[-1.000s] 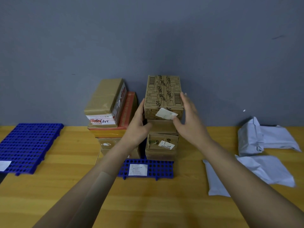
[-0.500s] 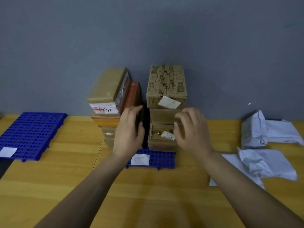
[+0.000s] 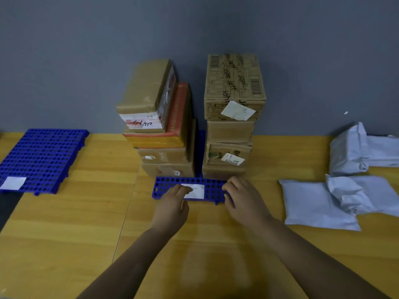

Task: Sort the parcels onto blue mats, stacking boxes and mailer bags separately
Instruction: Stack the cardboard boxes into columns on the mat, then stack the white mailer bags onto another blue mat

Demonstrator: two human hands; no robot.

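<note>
- Boxes (image 3: 234, 117) stand in two stacks on centre mat (image 3: 212, 188).
- Left hand (image 3: 171, 209) and right hand (image 3: 245, 200) hover loose, empty, over its front edge.
- Mailer bags (image 3: 319, 203) lie at right.

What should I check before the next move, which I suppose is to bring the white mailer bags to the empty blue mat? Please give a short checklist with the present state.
1. Both hands free: ok. The left hand and right hand hold nothing, above the front edge of the middle blue mat.
2. Boxes stacked on the middle mat: ok, two stacks stand there.
3. Printed top box seated squarely: cannot tell; it overhangs the narrower box beneath.
4. Left blue mat free for bags: ok, only a white label lies on it.
5. Mailer bags sorted: not ok, they lie on the bare table at the right.
</note>
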